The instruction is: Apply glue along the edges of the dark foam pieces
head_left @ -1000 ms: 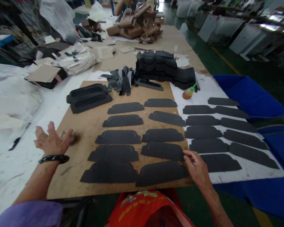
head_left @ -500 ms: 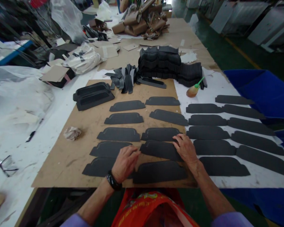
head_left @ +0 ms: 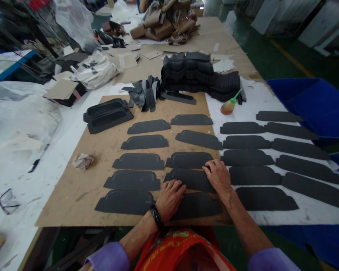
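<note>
Dark grey, flat, tab-ended panels lie in rows in front of me. My left hand [head_left: 171, 198] rests across the gap between the nearest middle panel [head_left: 199, 206] and the middle panel behind it [head_left: 188, 178], fingers stretched out and lying close together. At the right end of that second panel is my right hand [head_left: 218, 175], with bent, slightly parted fingertips touching near its upper corner. Neither hand lifts a panel. Just beyond lies another middle panel [head_left: 188, 160]. To the left of my left hand is the front left panel [head_left: 121, 201].
Brown board [head_left: 70, 199] covers part of the white table. Stacked black parts [head_left: 186, 73], dark strips [head_left: 147, 92] and a green-tipped bottle [head_left: 228, 107] stand farther back. Crumpled paper [head_left: 83, 161] and glasses [head_left: 6, 202] lie left. Blue bins [head_left: 313, 101] stand right.
My left hand has moved right, from the left column's panels to the middle ones. My right hand stays at the same panel's right end. The view has shifted slightly.
</note>
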Demonstrator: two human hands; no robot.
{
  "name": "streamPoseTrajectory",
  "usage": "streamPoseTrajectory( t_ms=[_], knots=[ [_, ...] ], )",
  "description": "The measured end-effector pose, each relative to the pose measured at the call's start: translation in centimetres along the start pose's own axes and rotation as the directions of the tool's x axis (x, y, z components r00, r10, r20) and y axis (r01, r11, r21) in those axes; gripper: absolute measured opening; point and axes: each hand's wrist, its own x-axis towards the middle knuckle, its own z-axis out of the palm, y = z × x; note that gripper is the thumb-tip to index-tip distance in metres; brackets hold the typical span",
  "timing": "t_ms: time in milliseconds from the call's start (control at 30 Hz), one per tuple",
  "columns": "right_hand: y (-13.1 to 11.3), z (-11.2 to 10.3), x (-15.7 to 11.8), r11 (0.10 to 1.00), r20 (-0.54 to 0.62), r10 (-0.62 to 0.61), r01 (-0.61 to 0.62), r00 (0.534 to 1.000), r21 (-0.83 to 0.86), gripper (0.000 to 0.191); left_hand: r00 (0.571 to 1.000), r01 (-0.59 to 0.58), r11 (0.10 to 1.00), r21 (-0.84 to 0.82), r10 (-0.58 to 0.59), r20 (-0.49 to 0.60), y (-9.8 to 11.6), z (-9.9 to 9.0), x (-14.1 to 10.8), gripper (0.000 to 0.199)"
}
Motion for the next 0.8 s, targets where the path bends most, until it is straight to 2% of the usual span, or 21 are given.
streamPoseTrajectory(
  t_ms=[233,400,600,800],
  knots=[
    [-0.2,0.3,0.1,0.996,-0.038,0.073,-0.070,0.997,0.060,0.011,1.000,-0.005,1.000,-0.021,0.006,0.012,-0.1,0.0,0.1,0.034],
    [0.1,0.4,-0.1,0.979,-0.076,0.117,-0.102,0.990,0.178,0.015,0.999,-0.004,0.997,-0.083,0.001,-0.034,-0.5,-0.3,0.3,0.030],
    [0.8,-0.2,-0.6,0.911,-0.148,0.257,-0.189,0.955,0.366,0.023,0.996,-0.028,0.982,-0.186,0.011,-0.088,-1.0,-1.0,0.5,0.027],
    [2.2,-1.8,-0.7,0.824,-0.152,0.380,-0.259,0.913,0.503,0.029,0.990,-0.048,0.974,-0.223,0.016,-0.142,-0.9,-1.9,0.3,0.028]
  ],
)
